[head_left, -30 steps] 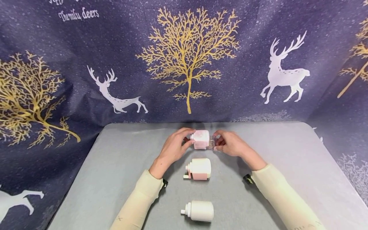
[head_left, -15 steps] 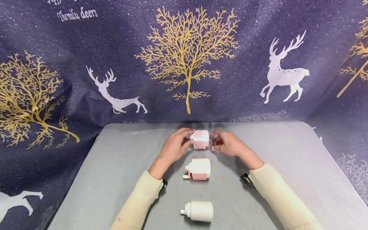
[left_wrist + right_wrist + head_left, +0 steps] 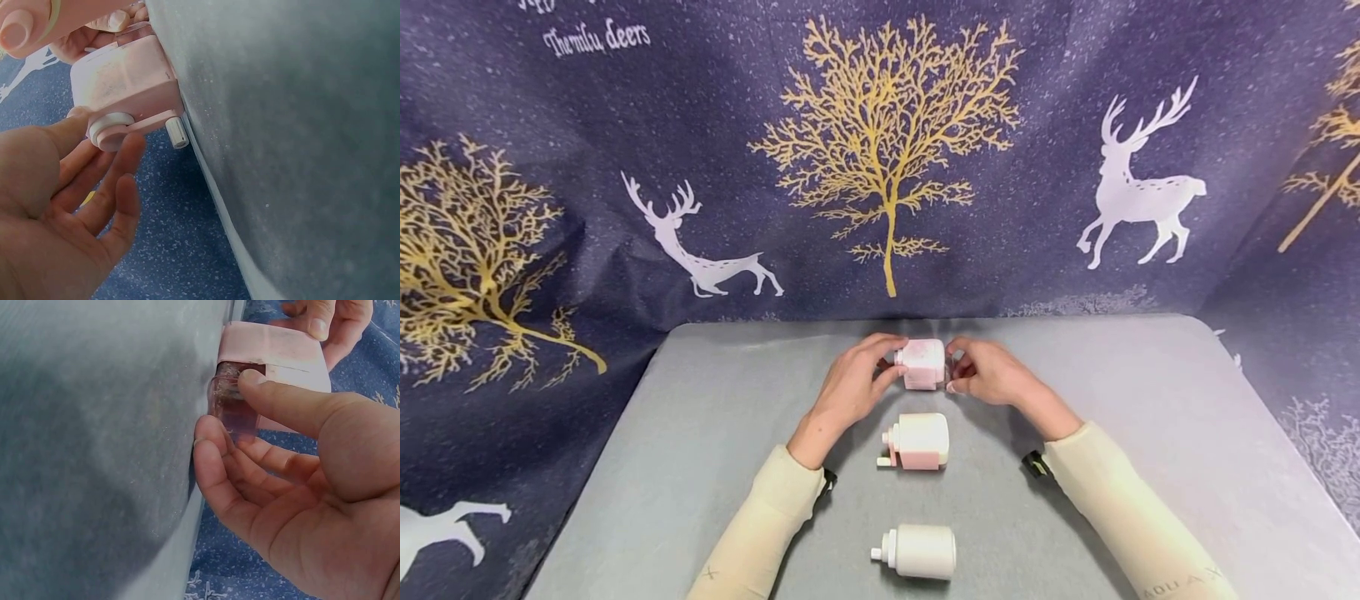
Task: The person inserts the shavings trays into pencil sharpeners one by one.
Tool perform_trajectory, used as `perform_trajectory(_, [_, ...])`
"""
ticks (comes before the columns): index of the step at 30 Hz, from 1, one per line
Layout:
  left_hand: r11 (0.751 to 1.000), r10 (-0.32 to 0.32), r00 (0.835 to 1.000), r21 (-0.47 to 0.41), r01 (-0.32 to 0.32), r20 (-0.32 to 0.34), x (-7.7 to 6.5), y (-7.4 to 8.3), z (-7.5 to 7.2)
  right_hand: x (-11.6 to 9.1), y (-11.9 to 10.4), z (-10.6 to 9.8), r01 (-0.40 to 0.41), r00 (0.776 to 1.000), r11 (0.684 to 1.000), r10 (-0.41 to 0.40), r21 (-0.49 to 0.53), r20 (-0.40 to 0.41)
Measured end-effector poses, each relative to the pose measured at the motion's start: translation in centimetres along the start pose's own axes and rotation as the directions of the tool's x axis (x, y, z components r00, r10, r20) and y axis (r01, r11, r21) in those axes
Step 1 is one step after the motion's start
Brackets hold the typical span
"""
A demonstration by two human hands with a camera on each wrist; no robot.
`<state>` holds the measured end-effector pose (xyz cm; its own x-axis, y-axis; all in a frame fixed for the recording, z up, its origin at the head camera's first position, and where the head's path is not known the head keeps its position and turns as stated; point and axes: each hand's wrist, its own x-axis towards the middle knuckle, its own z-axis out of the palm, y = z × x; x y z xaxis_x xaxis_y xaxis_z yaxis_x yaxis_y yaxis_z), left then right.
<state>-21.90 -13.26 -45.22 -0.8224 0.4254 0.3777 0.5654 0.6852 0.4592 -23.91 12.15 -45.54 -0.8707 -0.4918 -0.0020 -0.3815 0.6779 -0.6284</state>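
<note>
A pink crank pencil sharpener stands near the table's far edge. My left hand grips its crank end, thumb on the body and fingers around the round hub, as the left wrist view shows. A white crank knob sticks out below that hub. From the other end, my right hand pinches the clear shavings drawer between thumb and fingers. The drawer stands partly out of the body, and dark shavings show inside it in the right wrist view.
Closer to me on the grey table sits a cream-and-pink crank sharpener. A white sharpener-like item with a nozzle-shaped end lies nearer still. Behind the table hangs a dark blue cloth with trees and deer.
My right hand has moved left, sliding the clear drawer further into the pink sharpener. The left hand and the other two items stay where they were.
</note>
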Motion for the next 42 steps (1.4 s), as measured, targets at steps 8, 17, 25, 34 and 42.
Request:
perform_trajectory(8, [1.000,0.007,1.000,-0.001,-0.007,-0.007,-0.1,0.0,0.0,0.2,-0.1,0.2,0.000,1.000,1.000,0.000,-0.018,-0.001])
perform_trajectory(17, [1.000,0.022,1.000,-0.018,-0.022,-0.016,0.1,0.0,0.1,0.4,-0.4,0.2,0.011,1.000,0.999,-0.012,-0.033,-0.013])
perform_trajectory(25, [0.999,0.029,0.999,-0.038,-0.030,-0.017,0.0,0.0,0.1,0.7,-0.4,0.3,0.012,1.000,1.000,-0.012,-0.021,-0.007])
perform_trajectory(34, [1.000,0.008,1.000,-0.029,-0.008,-0.004,-0.2,0.0,0.1,1.0,-0.7,0.5,-0.003,1.000,1.000,0.003,-0.017,0.013])
perform_trajectory(42, [1.000,0.001,1.000,-0.028,-0.001,-0.001,-0.1,0.1,0.1,1.0,-0.8,0.3,0.003,1.000,1.000,-0.003,-0.019,0.013])
